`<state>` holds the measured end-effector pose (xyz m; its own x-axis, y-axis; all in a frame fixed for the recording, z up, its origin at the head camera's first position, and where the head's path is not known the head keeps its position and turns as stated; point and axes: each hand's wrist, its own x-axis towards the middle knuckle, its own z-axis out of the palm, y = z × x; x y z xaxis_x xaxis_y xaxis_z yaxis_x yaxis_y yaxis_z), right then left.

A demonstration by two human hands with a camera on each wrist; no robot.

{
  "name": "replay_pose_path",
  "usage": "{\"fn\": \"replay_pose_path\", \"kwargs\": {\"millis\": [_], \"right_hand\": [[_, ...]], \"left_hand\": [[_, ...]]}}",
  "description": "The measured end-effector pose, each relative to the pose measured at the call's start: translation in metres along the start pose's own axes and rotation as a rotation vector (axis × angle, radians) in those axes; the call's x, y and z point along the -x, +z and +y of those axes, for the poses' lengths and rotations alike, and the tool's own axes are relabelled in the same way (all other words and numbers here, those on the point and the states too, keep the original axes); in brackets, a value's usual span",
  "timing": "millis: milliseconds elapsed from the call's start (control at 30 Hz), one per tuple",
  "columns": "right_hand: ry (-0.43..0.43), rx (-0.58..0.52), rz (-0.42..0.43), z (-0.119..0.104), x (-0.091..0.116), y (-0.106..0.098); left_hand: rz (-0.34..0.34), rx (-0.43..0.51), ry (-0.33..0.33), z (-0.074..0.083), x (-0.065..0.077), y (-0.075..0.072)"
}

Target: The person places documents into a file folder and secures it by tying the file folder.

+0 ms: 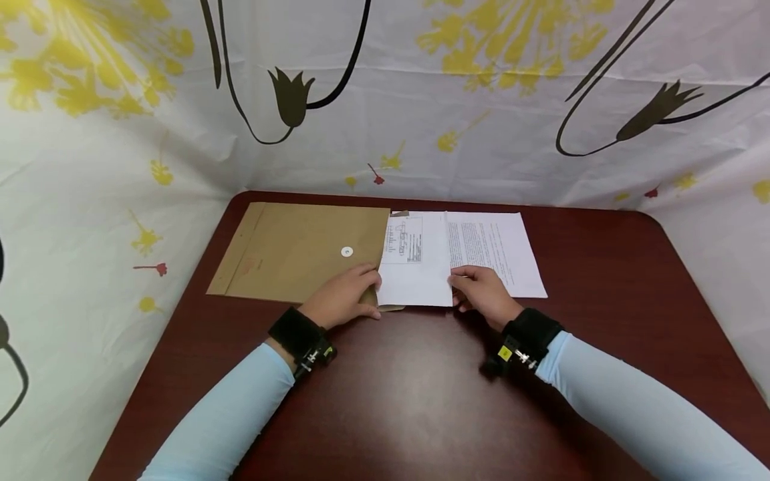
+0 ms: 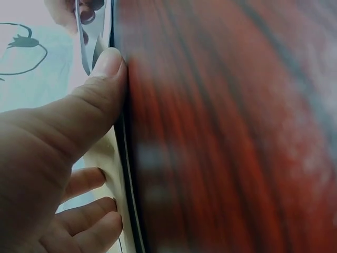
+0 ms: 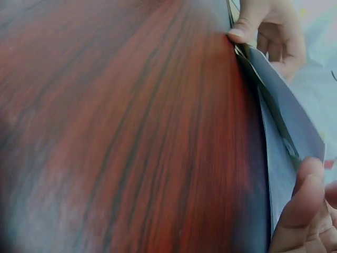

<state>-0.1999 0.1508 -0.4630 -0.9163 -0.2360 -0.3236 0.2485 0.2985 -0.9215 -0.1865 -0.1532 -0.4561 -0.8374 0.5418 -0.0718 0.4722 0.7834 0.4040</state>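
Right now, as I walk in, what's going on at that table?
A person is handling paper with both hands. The left hand holds the open end of an envelope, while the right hand grips the edge of a sheet. The sheet seems partly inside the envelope; how far is hidden. A text page lies to the right, on the table.

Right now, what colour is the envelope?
The envelope is light brown, clearest in the head view.
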Motion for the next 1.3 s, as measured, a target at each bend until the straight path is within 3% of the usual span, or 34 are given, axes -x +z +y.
{"fn": "replay_pose_path", "kwargs": {"millis": [167, 500, 700, 833, 933, 1167, 1300], "right_hand": [[-0.001, 0.018, -0.002, 0.001, -0.002, -0.003], [-0.045, 0.065, -0.020, -0.009, -0.015, 0.021], [-0.144, 0.197, -0.016, -0.012, -0.024, 0.035], [-0.163, 0.283, -0.010, -0.017, -0.029, 0.044], [-0.202, 0.393, 0.000, -0.023, -0.032, 0.050], [-0.402, 0.887, 0.002, -0.036, -0.036, 0.066], [-0.474, 1.054, -0.021, -0.040, -0.038, 0.074]], "left_hand": [[0.010, 0.007, -0.003, 0.000, 0.000, -0.001], [0.020, 0.023, -0.004, -0.003, 0.001, 0.001], [0.018, 0.016, 0.007, 0.000, 0.001, 0.001], [0.020, 0.018, 0.006, 0.000, 0.002, 0.002], [0.030, 0.015, 0.015, -0.001, 0.002, 0.004], [0.043, 0.014, 0.034, -0.003, 0.002, 0.005], [0.053, 0.016, 0.049, -0.003, 0.001, 0.004]]}}
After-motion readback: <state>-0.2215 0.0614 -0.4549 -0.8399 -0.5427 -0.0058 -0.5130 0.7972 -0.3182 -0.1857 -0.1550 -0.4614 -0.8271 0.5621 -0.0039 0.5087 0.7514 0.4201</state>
